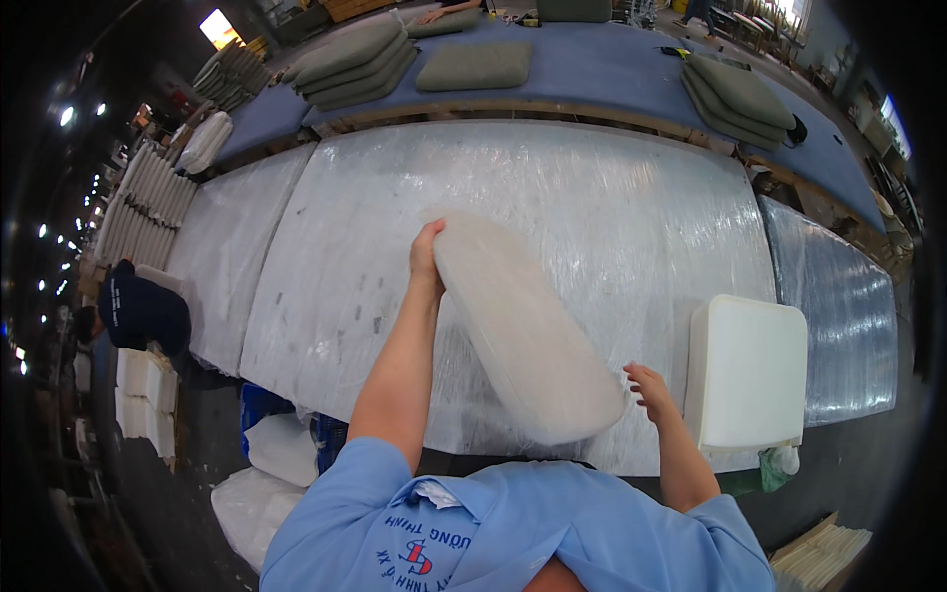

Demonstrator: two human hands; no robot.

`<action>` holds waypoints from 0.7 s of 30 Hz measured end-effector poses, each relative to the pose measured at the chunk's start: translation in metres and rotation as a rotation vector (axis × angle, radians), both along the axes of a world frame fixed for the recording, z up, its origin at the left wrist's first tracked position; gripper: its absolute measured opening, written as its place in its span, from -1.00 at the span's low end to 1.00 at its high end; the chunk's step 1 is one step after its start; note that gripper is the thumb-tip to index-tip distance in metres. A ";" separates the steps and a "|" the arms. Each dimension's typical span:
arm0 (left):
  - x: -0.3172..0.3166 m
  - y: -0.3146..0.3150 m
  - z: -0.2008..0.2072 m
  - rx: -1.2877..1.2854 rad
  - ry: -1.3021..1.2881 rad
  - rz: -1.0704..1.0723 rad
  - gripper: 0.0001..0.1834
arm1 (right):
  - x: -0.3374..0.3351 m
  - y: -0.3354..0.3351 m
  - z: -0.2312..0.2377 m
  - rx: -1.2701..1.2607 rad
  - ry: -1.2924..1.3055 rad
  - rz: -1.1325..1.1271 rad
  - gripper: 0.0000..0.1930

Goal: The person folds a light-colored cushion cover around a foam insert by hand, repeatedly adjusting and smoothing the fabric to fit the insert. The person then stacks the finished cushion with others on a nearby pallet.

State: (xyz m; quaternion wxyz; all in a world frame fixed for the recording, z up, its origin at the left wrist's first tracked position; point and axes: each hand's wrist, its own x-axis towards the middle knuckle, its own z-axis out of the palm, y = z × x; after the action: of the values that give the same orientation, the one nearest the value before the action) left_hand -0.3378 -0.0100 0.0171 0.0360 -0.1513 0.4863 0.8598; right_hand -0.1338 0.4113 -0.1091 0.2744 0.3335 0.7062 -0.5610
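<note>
A long off-white seat cushion (528, 331) stands tilted on edge over the plastic-covered table (345, 276), slanting from far left to near right. My left hand (427, 252) grips its far end, the fingers partly hidden behind it. My right hand (648, 388) is apart from the cushion's near end, its fingers loosely spread with nothing in them. To the right of that hand sits a white foam pad (748, 370) with rounded corners, at the table's near right.
Across the far side runs a blue-topped table (592, 74) with green cushions (355, 64) in stacks. A person in a dark shirt (143, 308) is at the left, near piled pale cushions (148, 207). White bundles (281, 449) lie below the table at near left.
</note>
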 end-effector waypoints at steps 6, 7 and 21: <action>0.043 -0.023 -0.025 0.092 -0.074 0.176 -0.48 | 0.004 -0.004 -0.004 -0.579 0.378 -0.395 -0.39; 0.049 -0.020 -0.028 0.116 -0.090 0.188 -0.48 | -0.001 0.005 -0.005 -0.523 0.400 -0.425 -0.41; 0.272 -0.023 -0.106 0.298 -0.269 0.001 -0.51 | 0.054 -0.013 0.170 0.589 0.750 0.174 -0.54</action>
State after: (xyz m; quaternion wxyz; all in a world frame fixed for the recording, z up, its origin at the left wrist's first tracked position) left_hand -0.0655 -0.0328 -0.0891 0.1221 -0.2579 0.3444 0.8944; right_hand -0.0794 0.3988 0.0607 -0.0594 0.1115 0.9104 -0.3939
